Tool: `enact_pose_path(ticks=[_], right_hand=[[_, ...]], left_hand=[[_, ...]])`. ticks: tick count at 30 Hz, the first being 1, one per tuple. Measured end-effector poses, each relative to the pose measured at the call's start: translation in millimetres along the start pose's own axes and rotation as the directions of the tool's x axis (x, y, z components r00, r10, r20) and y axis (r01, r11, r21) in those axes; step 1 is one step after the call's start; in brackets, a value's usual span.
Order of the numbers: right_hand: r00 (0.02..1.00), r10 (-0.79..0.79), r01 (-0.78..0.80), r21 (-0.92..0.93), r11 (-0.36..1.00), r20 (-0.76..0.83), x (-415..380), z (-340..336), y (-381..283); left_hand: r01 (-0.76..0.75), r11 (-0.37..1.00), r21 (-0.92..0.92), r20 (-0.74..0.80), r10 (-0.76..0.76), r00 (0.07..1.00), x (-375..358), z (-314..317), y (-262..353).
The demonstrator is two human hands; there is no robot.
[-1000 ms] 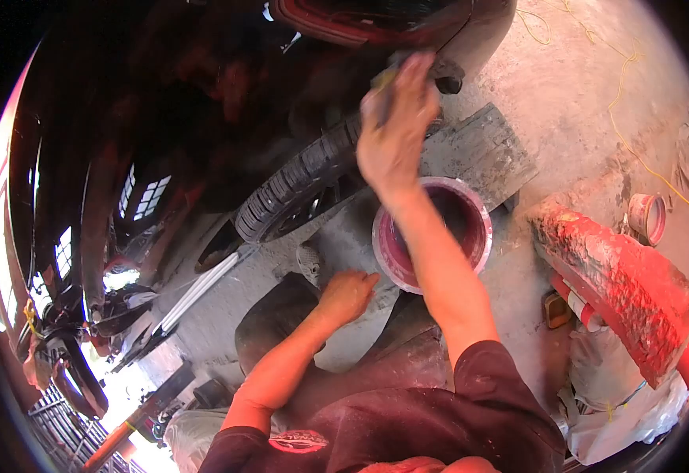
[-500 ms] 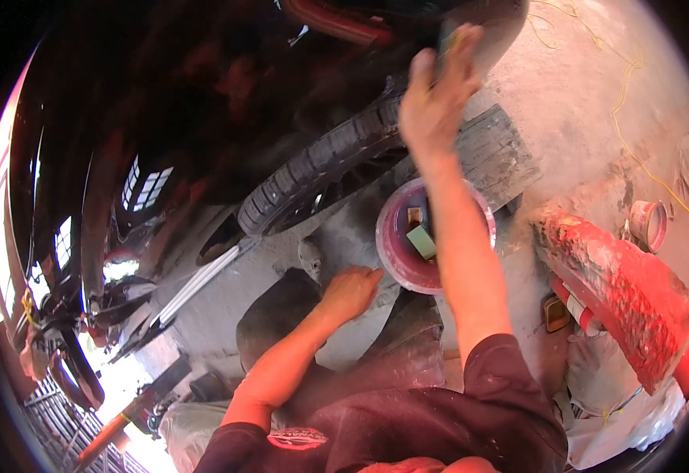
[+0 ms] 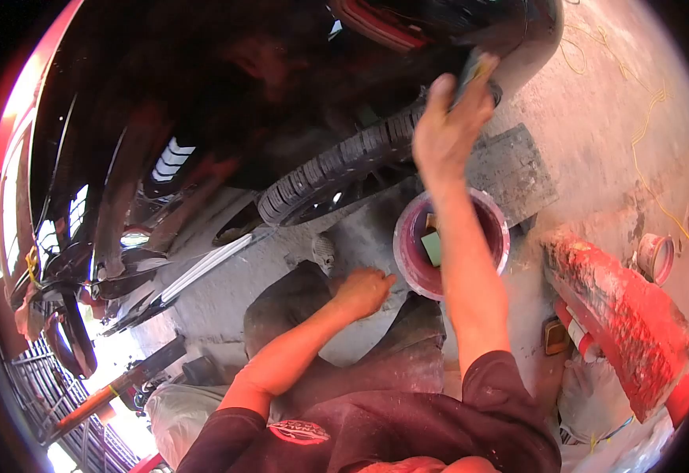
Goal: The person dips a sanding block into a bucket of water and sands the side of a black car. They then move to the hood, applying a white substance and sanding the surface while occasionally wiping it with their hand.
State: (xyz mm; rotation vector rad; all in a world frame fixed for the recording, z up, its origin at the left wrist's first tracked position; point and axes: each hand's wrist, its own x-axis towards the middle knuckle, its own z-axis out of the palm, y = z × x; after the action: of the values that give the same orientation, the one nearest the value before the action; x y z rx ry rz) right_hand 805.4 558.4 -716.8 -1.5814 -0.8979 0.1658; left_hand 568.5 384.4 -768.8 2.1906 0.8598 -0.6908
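Note:
My right hand (image 3: 453, 130) reaches forward over a bucket and is closed around a flat grey pad (image 3: 466, 76). That pad is at the lower edge of the glossy black car body (image 3: 281, 102), just beyond the tyre (image 3: 344, 162); the hand hides whether it touches. My left hand (image 3: 365, 292) is curled into a loose fist above my knee, left of the bucket, with nothing visible in it. Inside the pinkish-red bucket (image 3: 404, 251) are a pale green block (image 3: 432, 249) and a small brownish piece, partly hidden by my right forearm.
A weathered board (image 3: 518, 169) lies beyond the bucket. To the right are a rough red slab (image 3: 620, 315), a small round can (image 3: 656, 258) and plastic bags (image 3: 597, 394). A yellow cord (image 3: 644, 158) crosses the floor. White rods (image 3: 206, 268) lie near the tyre.
The view has shifted, so car, bucket and floor items sit further right and mostly lower. My right hand stays at the car's edge with the pad; my left hand remains curled.

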Motion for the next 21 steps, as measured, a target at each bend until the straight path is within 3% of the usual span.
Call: enact_pose_path(ticks=[1, 3, 6, 10, 13, 14, 17, 18, 21], right_hand=[[0.994, -0.104, 0.106, -0.067, 0.992, 0.031, -23, 10, 0], [0.980, -0.166, 0.174, -0.075, 0.982, 0.106, -45, 14, 1], [0.981, -0.191, 0.186, -0.134, 0.973, -0.029, 10, 4, 29], [0.999, -0.006, 0.012, -0.113, 0.993, 0.048, 27, -17, 21], [0.996, -0.066, 0.072, -0.099, 0.992, 0.062, 16, -18, -2], [0.975, -0.221, 0.224, -0.151, 0.963, 0.038, 7, -9, 2], [0.989, -0.145, 0.145, -0.098, 0.985, 0.001, 36, -11, 19], [0.999, -0.028, 0.026, -0.046, 0.999, -0.039, 54, -15, 16], [0.997, -0.068, 0.063, -0.174, 0.983, -0.024, 87, -22, 16]], left_hand=[[0.013, 0.999, 0.039, 0.043, -0.014, 0.999, 2, -1, -1], [0.002, 1.000, 0.021, -0.024, -0.001, 1.000, 4, -2, 2], [-0.022, 0.999, -0.027, -0.100, 0.020, 0.995, 3, -5, 3], [-0.019, 0.999, -0.028, -0.035, 0.018, 0.999, -1, -2, -3], [-0.030, 0.999, -0.014, -0.061, 0.029, 0.998, -3, -1, -4], [-0.025, 0.999, -0.023, -0.055, 0.024, 0.998, -1, -5, 0], [-0.003, 0.999, -0.051, -0.060, 0.000, 0.998, -6, -13, 2], [-0.017, 0.998, -0.056, -0.073, 0.013, 0.997, -7, -9, 0], [-0.029, 0.997, -0.068, -0.051, 0.025, 0.998, -6, -5, -4]])
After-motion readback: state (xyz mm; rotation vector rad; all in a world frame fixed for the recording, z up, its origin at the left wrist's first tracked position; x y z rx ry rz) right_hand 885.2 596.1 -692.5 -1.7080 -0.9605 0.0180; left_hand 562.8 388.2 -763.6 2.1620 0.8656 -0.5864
